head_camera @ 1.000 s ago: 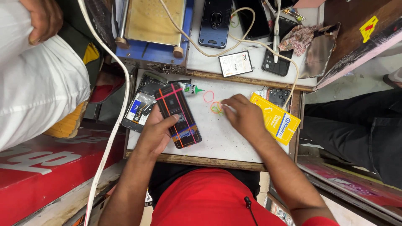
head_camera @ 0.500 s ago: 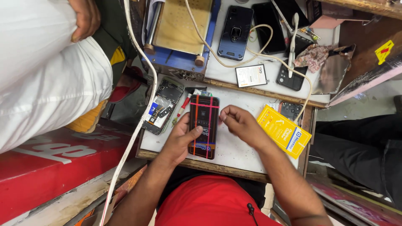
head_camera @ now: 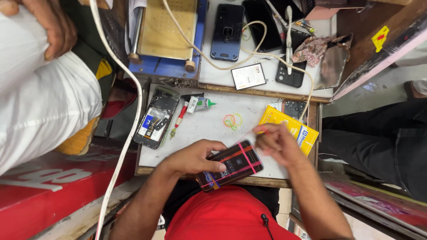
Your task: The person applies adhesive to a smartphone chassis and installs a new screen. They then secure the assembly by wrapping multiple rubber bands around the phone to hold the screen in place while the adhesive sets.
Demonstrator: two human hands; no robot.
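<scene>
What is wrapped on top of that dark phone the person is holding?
Rubber bands, pink and orange, cross the dark phone, with a blue one near its lower end. The left hand covers part of that end, so any bands under its fingers cannot be seen.

We see a small white-topped wooden table point(head_camera: 209, 129) bearing an opened phone point(head_camera: 155, 118) at its left, a red-handled screwdriver point(head_camera: 179, 119), a green-capped glue tube point(head_camera: 200, 104), loose rubber bands point(head_camera: 232, 120) mid-frame, and a yellow packet point(head_camera: 296, 129) at right.
</scene>
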